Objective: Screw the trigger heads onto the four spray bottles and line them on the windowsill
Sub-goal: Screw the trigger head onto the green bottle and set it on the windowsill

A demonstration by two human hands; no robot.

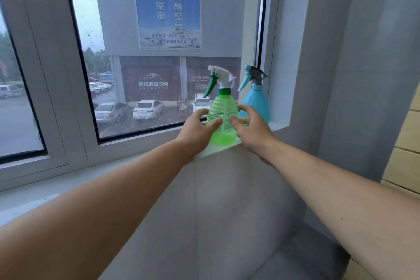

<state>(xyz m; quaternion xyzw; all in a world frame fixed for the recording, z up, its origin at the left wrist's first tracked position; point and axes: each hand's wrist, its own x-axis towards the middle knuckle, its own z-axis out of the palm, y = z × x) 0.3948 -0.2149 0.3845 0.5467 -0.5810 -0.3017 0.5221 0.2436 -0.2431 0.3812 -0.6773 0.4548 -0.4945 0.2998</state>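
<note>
A translucent green spray bottle (223, 118) with a white and green trigger head stands upright on the white windowsill (278, 125). My left hand (196, 128) cups its left side and my right hand (250, 128) cups its right side. Both thumbs lie on the bottle's front and the fingers are curled at its flanks. To its right, close to the window frame, stands a light blue spray bottle (256, 102) with a grey and blue trigger head, also upright. The right hand's fingers hide the lower left of the blue bottle.
The sill ends at a grey wall pillar (329, 75) on the right. Behind the bottles is the window glass (147, 88), looking onto parked cars. A lower grey ledge (34, 198) runs along the window to the left. Wooden panelling (406, 143) is at the far right.
</note>
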